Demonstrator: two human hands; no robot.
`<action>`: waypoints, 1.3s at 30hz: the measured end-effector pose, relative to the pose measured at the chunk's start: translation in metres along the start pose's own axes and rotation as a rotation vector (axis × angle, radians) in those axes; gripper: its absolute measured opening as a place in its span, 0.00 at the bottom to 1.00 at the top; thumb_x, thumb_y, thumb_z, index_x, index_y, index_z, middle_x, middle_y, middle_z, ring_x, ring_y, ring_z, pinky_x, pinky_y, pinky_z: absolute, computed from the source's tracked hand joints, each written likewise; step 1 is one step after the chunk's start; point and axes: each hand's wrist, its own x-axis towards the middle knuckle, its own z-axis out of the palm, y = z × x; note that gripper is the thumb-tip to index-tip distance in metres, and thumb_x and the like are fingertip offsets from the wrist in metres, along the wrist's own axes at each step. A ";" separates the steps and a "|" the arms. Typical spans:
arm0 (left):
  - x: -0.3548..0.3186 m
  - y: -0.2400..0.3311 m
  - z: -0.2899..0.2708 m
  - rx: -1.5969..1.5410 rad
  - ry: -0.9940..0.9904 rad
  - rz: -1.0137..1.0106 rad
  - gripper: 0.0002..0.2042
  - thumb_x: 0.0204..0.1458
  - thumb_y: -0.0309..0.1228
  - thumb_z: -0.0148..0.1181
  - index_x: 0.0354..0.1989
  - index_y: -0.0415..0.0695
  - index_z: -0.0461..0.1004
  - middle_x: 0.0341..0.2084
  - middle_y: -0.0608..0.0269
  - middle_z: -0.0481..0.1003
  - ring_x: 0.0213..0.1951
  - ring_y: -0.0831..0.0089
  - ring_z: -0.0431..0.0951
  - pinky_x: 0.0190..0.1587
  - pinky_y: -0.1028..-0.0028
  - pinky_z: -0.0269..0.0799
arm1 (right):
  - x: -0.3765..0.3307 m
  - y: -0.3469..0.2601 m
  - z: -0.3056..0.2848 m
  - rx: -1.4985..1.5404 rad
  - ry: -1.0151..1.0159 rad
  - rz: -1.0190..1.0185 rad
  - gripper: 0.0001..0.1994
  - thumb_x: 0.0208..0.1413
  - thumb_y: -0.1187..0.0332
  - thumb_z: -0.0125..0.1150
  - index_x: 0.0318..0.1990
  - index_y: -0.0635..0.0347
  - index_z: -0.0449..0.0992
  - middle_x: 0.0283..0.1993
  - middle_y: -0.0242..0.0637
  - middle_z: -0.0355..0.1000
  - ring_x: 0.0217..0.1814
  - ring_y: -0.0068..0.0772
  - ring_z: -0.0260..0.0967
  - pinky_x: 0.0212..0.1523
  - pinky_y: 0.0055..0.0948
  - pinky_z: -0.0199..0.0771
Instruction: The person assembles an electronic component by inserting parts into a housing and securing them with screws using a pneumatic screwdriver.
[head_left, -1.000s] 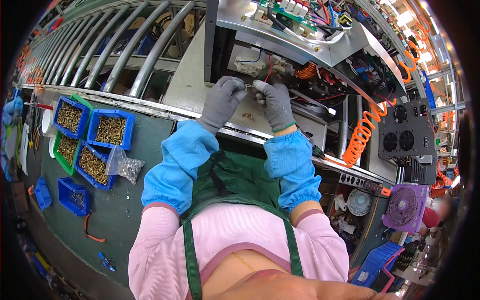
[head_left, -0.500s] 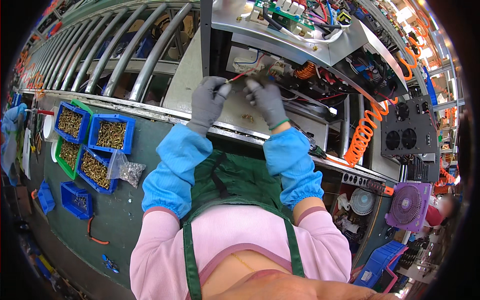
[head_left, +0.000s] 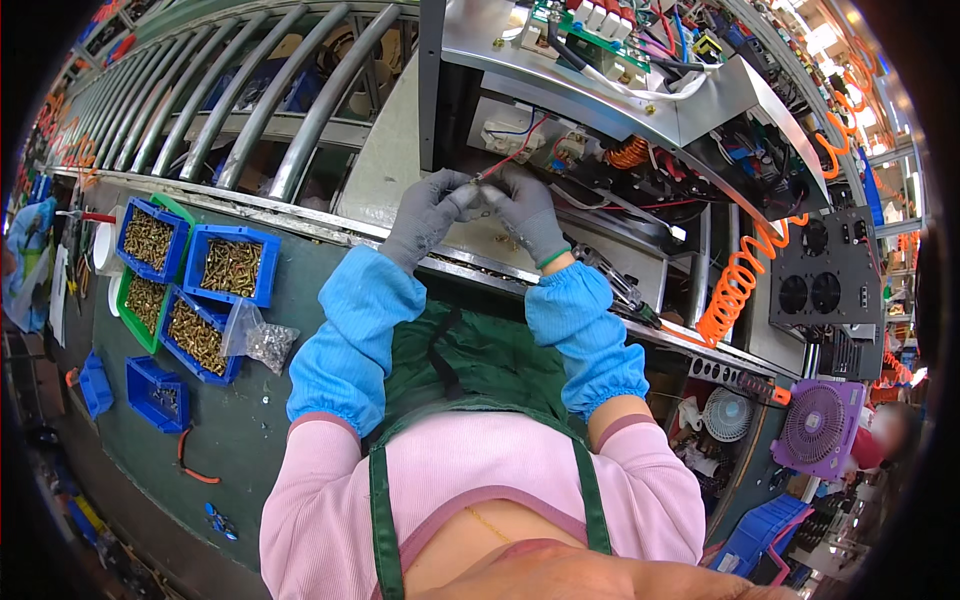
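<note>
1. The person's left hand [head_left: 428, 215], in a grey glove, has its fingers bent, and the thumb and forefinger pinch the end of a red wire [head_left: 515, 155].
2. The right hand [head_left: 527, 213], gloved in the same grey, meets the left one at the fingertips. Whether it also grips the wire I cannot tell, because the fingers cover this spot.
3. From the fingertips, the red wire goes up into the lower opening of a metal cabinet [head_left: 570, 72], which has a green circuit board [head_left: 585, 38] on top.
4. Both hands are above a metal plate [head_left: 385, 180], close to its near edge and just before the cabinet.
5. Beside the right forearm, I see a power screwdriver [head_left: 618, 285] along this same edge; farther right hangs an orange coiled hose [head_left: 728, 295].
6. To the person's left is a green tabletop [head_left: 260, 470]. Toward its far left corner, three blue bins [head_left: 269, 270] and one green bin [head_left: 133, 330] hold brass-coloured screws.
7. A transparent bag [head_left: 270, 345] with small silvery pieces lies against the nearest of these blue bins.
8. Nearer to the tabletop's left edge stands a smaller blue bin [head_left: 140, 400] with a few dark small parts; a curved orange piece [head_left: 190, 468] lies just beside it.
</note>
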 end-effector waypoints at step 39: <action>0.001 -0.013 0.008 0.172 0.161 0.046 0.12 0.56 0.34 0.56 0.40 0.36 0.74 0.28 0.63 0.75 0.27 0.81 0.72 0.31 0.80 0.70 | 0.047 0.038 0.021 -1.068 -0.191 0.009 0.12 0.51 0.61 0.55 0.40 0.54 0.76 0.36 0.44 0.74 0.43 0.48 0.71 0.45 0.42 0.69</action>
